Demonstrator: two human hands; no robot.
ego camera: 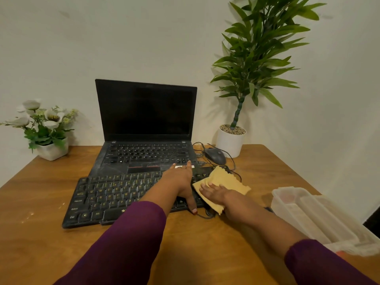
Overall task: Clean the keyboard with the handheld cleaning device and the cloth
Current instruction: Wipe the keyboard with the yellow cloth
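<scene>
A dusty black keyboard (107, 194) with yellow letters lies on the wooden table in front of an open black laptop (144, 124). My left hand (181, 182) rests flat across the keyboard's right half, fingers spread, thumb hanging over the near edge. A yellow cloth (224, 179) covers the keyboard's right end. My right hand (216, 194) presses flat on the cloth. No handheld cleaning device is in view.
A black mouse (216, 156) with a tangled cable lies behind the cloth. A tall plant in a white pot (230, 144) stands at the back right, a flower pot (52, 150) at the back left. A translucent plastic box (314, 214) sits at the right.
</scene>
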